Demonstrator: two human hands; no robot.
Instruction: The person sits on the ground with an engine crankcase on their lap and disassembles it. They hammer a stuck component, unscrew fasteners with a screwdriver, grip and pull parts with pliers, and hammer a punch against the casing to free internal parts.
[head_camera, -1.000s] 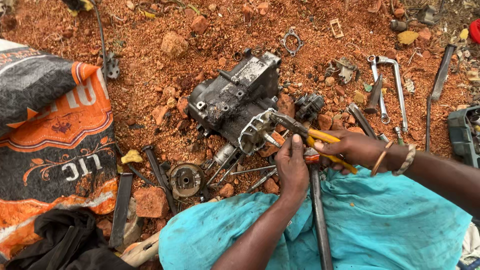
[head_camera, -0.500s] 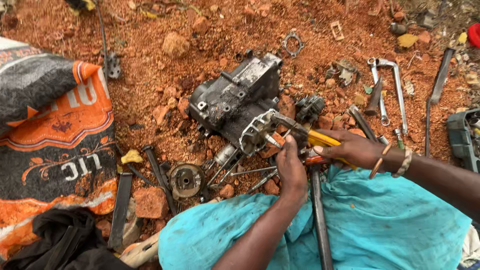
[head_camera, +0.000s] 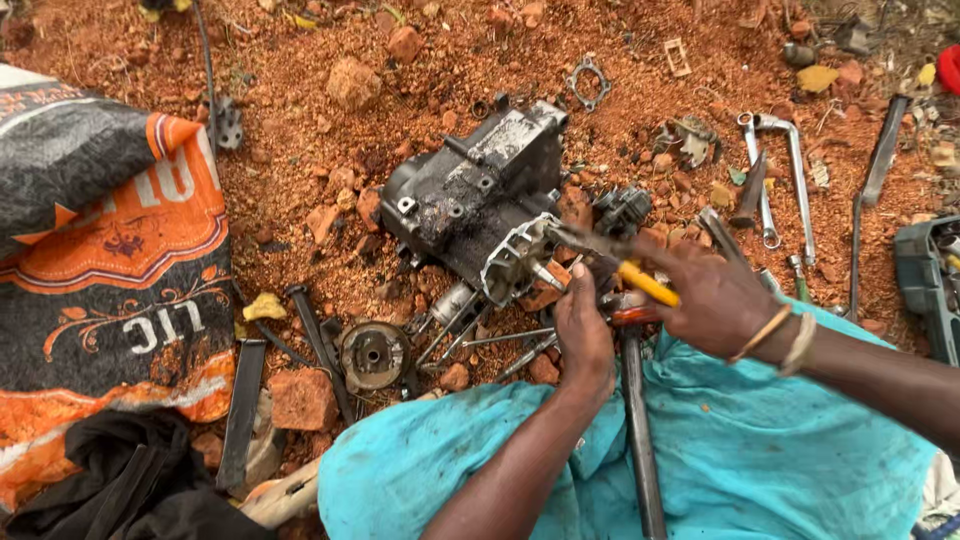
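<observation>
Both hands at engine casing (head_camera: 480, 200); right hand (head_camera: 715, 300) grips pliers (head_camera: 615, 262).

A greasy black engine casing (head_camera: 478, 195) is lying tilted on red gravel; yellow-handled pliers (head_camera: 610, 262) are biting at its pale open edge.

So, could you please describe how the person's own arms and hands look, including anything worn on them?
Both forearms are bare, with no sleeves or gloves in view. The right hand has two thin bands at the wrist: an orange-brown bracelet and a pale, cream-coloured one beside it. The left hand wears nothing visible: no ring, watch or band. Fingernails look short.
</observation>
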